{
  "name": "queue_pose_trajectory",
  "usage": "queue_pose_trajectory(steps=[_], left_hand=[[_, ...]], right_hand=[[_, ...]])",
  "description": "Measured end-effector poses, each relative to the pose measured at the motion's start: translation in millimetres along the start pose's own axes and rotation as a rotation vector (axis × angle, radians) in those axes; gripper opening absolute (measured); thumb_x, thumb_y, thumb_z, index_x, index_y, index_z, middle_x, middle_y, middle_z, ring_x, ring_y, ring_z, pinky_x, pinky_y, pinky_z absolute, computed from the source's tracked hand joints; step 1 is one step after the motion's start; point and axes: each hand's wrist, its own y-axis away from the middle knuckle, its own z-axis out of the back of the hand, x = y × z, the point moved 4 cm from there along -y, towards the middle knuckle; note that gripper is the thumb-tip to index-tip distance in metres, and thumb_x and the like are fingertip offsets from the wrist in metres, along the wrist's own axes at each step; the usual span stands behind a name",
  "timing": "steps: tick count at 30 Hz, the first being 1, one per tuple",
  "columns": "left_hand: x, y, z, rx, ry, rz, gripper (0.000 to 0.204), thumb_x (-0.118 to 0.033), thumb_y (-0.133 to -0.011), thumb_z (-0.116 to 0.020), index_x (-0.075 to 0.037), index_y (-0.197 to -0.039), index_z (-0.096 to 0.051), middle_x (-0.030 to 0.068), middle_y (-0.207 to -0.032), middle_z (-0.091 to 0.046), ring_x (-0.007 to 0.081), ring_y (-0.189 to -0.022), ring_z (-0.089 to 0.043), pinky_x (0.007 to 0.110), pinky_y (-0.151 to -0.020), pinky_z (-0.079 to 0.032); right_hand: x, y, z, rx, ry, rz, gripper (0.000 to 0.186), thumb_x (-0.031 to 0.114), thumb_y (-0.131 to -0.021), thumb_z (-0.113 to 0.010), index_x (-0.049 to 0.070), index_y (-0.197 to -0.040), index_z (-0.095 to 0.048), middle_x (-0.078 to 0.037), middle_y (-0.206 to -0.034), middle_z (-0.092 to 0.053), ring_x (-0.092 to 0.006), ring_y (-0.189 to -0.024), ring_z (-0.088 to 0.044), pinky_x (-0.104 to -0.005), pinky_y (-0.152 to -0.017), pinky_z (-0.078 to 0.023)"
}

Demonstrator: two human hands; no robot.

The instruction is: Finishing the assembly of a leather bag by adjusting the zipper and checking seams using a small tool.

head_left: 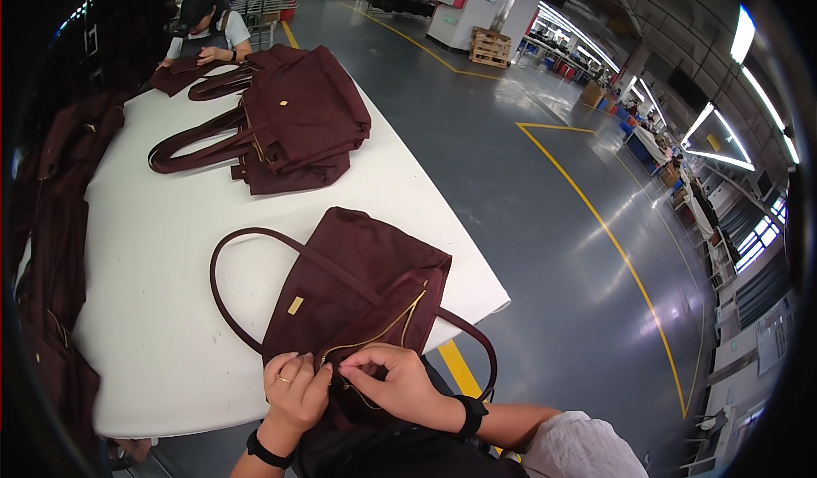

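A dark maroon handbag (340,265) lies at the near edge of the white table, its top opening toward me. Its gold zipper (381,335) is parted along the opening, and one looped handle reaches out on each side. My left hand (294,386), with a ring on one finger, is closed on the bag's edge by the zipper's near end. Right beside it, my right hand (398,383) pinches at the same spot with thumb and forefinger. What sits between those fingertips is too small to make out.
Several maroon handbags (298,120) are stacked farther up the white table (170,308). More maroon bags (55,248) line its left side. At the far end a co-worker (204,31) in a dark cap handles maroon fabric. Grey floor with yellow lines (596,223) runs along the right.
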Motion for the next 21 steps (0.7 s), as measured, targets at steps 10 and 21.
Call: queue_pose_trajectory(steps=[10, 21], left_hand=[[-3.5, 2.7, 1.0, -0.007, 0.065, 0.003, 0.019, 0.003, -0.067, -0.064, -0.004, -0.084, -0.058, 0.0144, -0.081, -0.063, 0.0268, -0.072, -0.059, 0.041, -0.076, -0.048], [10.7, 6.9, -1.6, -0.046, 0.245, 0.151, 0.031, 0.001, -0.063, -0.065, -0.004, -0.093, -0.061, 0.0105, -0.084, -0.059, 0.0262, -0.075, -0.058, 0.043, -0.079, -0.048]], right_hand=[[-16.1, -1.0, -4.5, 0.116, -0.201, -0.213, 0.01, 0.008, -0.09, -0.061, -0.001, -0.091, -0.063, 0.005, -0.071, -0.059, 0.0005, -0.062, -0.047, -0.0168, -0.055, -0.039], [-8.1, -5.3, -11.3, 0.087, -0.068, 0.097, 0.004, 0.004, -0.088, -0.057, 0.001, -0.09, -0.056, -0.007, -0.075, -0.055, -0.0142, -0.068, -0.055, -0.0278, -0.061, -0.044]])
